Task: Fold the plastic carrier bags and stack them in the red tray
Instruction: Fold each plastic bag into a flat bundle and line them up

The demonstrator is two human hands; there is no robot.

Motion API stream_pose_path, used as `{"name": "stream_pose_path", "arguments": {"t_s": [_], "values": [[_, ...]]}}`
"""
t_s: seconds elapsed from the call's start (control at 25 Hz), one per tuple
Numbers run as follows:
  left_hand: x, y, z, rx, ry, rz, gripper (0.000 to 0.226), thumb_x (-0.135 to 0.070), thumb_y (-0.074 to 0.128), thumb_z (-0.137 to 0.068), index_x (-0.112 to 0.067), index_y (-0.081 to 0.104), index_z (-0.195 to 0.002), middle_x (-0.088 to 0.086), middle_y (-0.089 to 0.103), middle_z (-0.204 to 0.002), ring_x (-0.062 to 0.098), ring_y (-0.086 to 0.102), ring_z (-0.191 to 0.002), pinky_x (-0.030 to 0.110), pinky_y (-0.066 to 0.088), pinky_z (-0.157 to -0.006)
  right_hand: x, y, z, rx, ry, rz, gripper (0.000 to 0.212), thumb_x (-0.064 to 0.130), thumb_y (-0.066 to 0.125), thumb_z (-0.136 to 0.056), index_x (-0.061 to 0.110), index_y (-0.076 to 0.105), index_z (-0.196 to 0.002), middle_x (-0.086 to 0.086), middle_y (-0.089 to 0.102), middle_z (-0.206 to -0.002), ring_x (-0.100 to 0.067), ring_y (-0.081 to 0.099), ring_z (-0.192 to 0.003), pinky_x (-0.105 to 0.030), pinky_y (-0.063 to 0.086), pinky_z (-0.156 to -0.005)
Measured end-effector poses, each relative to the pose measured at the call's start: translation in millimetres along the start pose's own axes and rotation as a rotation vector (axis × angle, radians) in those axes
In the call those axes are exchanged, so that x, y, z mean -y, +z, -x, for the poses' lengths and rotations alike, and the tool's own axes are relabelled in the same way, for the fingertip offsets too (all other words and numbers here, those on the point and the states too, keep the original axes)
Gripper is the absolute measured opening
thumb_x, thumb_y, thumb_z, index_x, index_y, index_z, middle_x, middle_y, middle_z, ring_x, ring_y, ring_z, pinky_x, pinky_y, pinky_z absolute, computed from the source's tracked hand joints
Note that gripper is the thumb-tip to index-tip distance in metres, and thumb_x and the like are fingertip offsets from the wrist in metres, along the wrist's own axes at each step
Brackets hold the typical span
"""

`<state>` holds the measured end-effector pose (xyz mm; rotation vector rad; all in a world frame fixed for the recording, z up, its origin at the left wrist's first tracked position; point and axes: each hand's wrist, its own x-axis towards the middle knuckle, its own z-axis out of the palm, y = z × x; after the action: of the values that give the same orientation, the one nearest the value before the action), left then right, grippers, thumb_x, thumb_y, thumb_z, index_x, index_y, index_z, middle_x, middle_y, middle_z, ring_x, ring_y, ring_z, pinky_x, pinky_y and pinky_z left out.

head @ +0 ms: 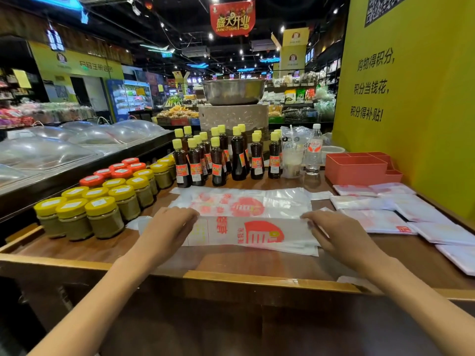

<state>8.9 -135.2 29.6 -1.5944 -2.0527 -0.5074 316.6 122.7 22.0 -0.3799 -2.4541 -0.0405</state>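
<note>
A white plastic carrier bag with red print lies lengthwise on the wooden counter, its near half folded over. My left hand pinches the fold's left end; my right hand pinches its right end. Another clear bag with red print lies flat just behind it. Several folded bags are spread over the counter to the right. The red tray with compartments stands at the back right against the yellow wall; no bags show inside it.
Yellow- and red-lidded jars fill the counter's left side. Dark sauce bottles with yellow caps stand at the back, beside a drink cup and water bottle. A raised wooden lip edges the counter front.
</note>
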Motion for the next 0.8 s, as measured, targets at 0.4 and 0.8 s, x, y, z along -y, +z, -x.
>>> {"name": "stream_pose_path", "arguments": {"t_s": [0.4, 0.8], "values": [[-45, 75, -12, 0.377, -0.305, 0.155, 0.053, -0.043, 0.031, -0.106, -0.027, 0.027, -0.156, -0.004, 0.024, -0.164, 0.016, 0.017, -0.152, 0.044, 0.005, -0.124, 66, 73, -68, 0.385, 0.177, 0.055, 0.054, 0.045, 0.031, -0.107, 0.021, 0.031, -0.155, -0.001, 0.035, -0.160, -0.017, 0.026, -0.149, -0.045, 0.006, -0.125], [-41, 79, -17, 0.756, -0.309, 0.063, 0.063, -0.052, 0.016, -0.106, -0.026, -0.002, -0.160, -0.002, -0.009, -0.167, 0.016, -0.009, -0.153, 0.046, -0.005, -0.123, 72, 109, -47, 0.649, 0.268, -0.039, 0.069, 0.061, 0.018, -0.103, 0.026, 0.005, -0.161, 0.003, -0.002, -0.169, -0.017, -0.004, -0.155, -0.041, -0.002, -0.125]]}}
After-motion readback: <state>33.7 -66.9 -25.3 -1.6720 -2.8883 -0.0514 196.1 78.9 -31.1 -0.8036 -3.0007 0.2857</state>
